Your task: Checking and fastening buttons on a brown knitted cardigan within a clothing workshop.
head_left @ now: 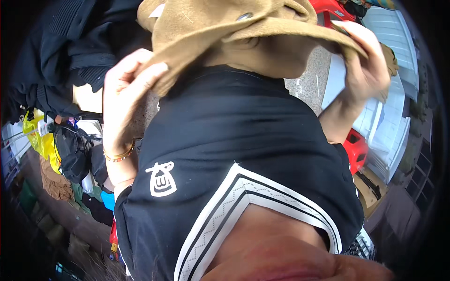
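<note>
A tan garment of thick cloth is held up in front of my body, a small metal button showing near its upper middle. Its long edge, perhaps a waistband or hem, is stretched between my two hands. At the left end my left hand is closed, thumb on top and fingers behind the cloth. My right hand pinches the other end, with the fingers curled round the edge. The underside of the garment shows in shadow above my black shirt. I cannot tell exactly what kind of garment it is.
Dark ribbed clothes are heaped at the far left. Below them lie a yellow plastic bag and a black bag. Red plastic pieces and white-blue panels stand on the right. A speckled grey surface lies beneath the garment.
</note>
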A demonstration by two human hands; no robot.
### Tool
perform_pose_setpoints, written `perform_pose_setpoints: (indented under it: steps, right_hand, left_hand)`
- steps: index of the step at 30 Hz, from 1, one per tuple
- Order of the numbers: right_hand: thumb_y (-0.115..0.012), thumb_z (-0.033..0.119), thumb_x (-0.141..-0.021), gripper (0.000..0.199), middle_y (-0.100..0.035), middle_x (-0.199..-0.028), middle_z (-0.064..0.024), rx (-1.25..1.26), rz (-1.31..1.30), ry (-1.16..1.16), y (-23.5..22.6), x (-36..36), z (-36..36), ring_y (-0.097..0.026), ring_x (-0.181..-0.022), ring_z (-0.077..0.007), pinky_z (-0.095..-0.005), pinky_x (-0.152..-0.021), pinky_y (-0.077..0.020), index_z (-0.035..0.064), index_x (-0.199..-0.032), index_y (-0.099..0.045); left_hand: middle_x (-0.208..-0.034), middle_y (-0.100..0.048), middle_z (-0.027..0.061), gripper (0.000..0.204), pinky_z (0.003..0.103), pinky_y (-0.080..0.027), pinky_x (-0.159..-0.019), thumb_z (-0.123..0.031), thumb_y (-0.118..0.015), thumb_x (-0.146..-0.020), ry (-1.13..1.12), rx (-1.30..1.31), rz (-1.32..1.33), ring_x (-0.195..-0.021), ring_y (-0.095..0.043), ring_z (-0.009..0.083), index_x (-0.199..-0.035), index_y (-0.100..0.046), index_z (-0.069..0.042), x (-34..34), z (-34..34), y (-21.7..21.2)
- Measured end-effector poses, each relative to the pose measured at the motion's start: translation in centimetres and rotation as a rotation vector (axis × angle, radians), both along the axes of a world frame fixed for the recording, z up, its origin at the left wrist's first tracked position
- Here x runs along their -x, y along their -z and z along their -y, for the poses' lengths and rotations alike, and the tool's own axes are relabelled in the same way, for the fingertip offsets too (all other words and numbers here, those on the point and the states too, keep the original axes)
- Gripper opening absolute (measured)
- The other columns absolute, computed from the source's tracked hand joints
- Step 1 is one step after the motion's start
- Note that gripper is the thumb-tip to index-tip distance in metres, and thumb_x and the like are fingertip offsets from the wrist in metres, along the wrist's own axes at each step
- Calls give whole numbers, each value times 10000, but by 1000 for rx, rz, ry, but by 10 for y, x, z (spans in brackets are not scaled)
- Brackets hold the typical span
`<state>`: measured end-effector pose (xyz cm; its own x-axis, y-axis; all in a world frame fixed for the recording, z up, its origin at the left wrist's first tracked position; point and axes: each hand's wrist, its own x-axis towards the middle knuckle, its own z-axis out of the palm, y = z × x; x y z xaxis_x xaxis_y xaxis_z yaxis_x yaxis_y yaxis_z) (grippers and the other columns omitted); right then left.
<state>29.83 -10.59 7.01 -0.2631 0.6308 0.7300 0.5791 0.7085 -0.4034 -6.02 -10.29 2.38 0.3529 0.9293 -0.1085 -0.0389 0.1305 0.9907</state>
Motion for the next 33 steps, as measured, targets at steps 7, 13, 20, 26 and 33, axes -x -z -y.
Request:
perform_pose_setpoints:
  steps: [7,13,20,26,33]
  right_hand:
    - [-711,39,-682,244,-663,-823,-180,65,307,-448,-47,62,20,-650,-680,-246,-301,-614,-529,-58,-903,-673]
    - [-811,38,-627,310,-641,-762,-49,32,87,-312,-18,102,13,-616,-567,-153,-260,-517,-477,41,-917,-702]
    - [-773,50,-597,313,-598,-856,-38,-174,162,-255,-4,99,-5,-617,-648,-133,-230,-528,-479,72,-907,-729]
    - [-729,-37,-623,302,-627,-854,-83,-197,107,-281,3,103,-18,-632,-715,-169,-254,-604,-514,17,-920,-715]
    - [-709,-56,-651,330,-638,-848,-121,37,175,-477,-15,104,-32,-642,-782,-217,-276,-672,-524,-27,-979,-688]
  left_hand:
    - [-906,-647,17,165,191,-438,-755,-93,-623,-890,-118,-251,43,-826,-582,69,-1015,-643,13,-15,0,-44]
    - [-1006,-614,64,114,219,-419,-853,18,-586,-878,22,-314,72,-931,-565,107,-984,-615,47,-52,-8,-39]
    - [-1033,-627,93,251,244,-465,-847,-33,-582,-891,156,-157,204,-942,-600,135,-1125,-572,56,-52,-12,-34]
    - [-1007,-645,115,469,259,-517,-804,98,-679,-776,21,-345,163,-915,-639,162,-1211,-509,48,-58,-9,-21]
    - [-955,-660,107,392,235,-520,-752,87,-652,-814,-27,-302,210,-858,-645,138,-1186,-534,48,-56,-11,-16]
